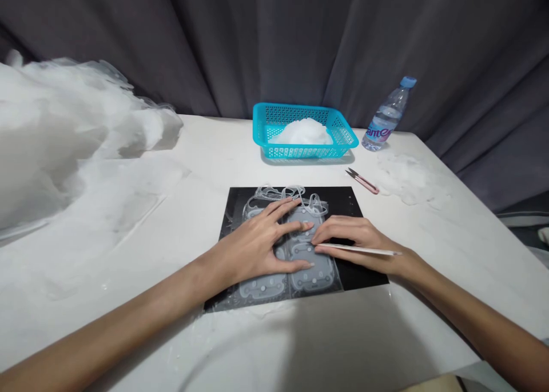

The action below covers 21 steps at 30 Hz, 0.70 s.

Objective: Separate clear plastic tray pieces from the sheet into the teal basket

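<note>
A black mat [358, 272] lies on the table under a translucent moulded plastic sheet [314, 279] with rounded panel shapes. My left hand [261, 240] rests on that sheet with its fingers spread, holding nothing. Beside it, my right hand [358, 238] pinches a slim white pen-like tool [364, 248]. The tool's working tip is hidden by my fingers, close to the sheet's right side. Loose clear strips [285, 193] curl along the sheet's far edge, just beyond my left fingertips.
Behind the mat stands a blue plastic basket [309, 151] holding white fluffy material [305, 132]. Pink-handled thread snips [363, 182] lie near a water bottle [386, 118]. Clear scraps [412, 178] are at the right, and a large pile of filmy white sheets [77, 123] fills the left.
</note>
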### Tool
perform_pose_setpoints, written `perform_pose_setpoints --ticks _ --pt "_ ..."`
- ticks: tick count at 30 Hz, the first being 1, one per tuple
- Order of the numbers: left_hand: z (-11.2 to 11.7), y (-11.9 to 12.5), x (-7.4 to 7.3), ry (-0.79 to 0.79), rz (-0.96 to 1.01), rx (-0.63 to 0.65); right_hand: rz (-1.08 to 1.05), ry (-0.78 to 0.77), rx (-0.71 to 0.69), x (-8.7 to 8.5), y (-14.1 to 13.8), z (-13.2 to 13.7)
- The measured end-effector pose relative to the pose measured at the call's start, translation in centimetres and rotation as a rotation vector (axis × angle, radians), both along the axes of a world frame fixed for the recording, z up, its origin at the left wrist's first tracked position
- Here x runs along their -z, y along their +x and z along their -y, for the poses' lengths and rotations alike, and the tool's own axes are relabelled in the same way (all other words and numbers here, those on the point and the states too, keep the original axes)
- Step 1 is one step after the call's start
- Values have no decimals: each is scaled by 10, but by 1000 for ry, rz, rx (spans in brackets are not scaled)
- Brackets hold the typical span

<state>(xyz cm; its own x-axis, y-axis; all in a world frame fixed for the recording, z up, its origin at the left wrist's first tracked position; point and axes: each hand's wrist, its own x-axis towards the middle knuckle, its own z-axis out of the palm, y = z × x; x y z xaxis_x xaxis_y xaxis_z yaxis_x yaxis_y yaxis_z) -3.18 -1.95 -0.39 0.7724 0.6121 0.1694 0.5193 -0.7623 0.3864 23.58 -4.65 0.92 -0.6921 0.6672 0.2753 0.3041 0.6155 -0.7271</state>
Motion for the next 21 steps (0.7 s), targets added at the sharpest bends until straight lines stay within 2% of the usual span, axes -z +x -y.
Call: perform_pose_setpoints --ticks 13,21 --pt "1 1 -5 -96 18 -18 34 -2 -1 0 0 0" --pt "1 1 -7 -90 11 -8 99 104 -33 -3 1 1"
